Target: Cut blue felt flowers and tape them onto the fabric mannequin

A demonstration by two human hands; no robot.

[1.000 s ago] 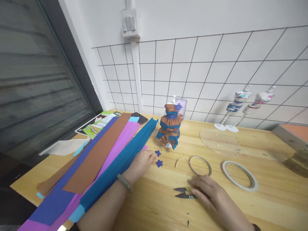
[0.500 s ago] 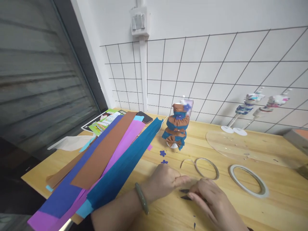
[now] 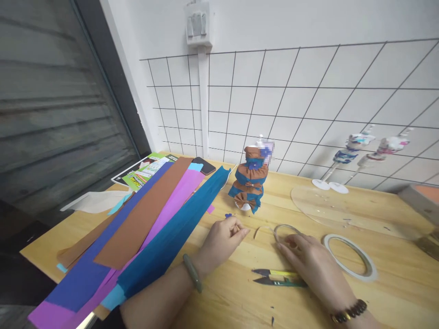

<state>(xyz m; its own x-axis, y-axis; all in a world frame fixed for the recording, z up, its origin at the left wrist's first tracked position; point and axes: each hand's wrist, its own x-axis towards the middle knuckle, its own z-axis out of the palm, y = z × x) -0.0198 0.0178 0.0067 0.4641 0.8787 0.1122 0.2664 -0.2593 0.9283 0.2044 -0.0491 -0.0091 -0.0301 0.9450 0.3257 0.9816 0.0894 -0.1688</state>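
Observation:
My left hand is closed, thumb against curled fingers, low over the wooden table; anything small inside is hidden. Just behind it, a dark blue paper flower is partly covered. My right hand lies over a narrow tape ring, its fingers curled round the near rim. Yellow-and-green thread snips rest on the table beside the right palm, blades pointing left and apart. Behind both hands stands a figure wrapped in brown and teal paper, with brown bows on its front.
Long strips of crepe paper in brown, blue, purple and teal cover the left side. A wider tape ring lies at right. Behind are a clear round sheet, two white-based figures, a phone and a grey box.
My right hand has let go of the snips, leaving them on the table, and moved up to the narrow tape ring. My left hand has drawn back leftward, its fingers curling in.

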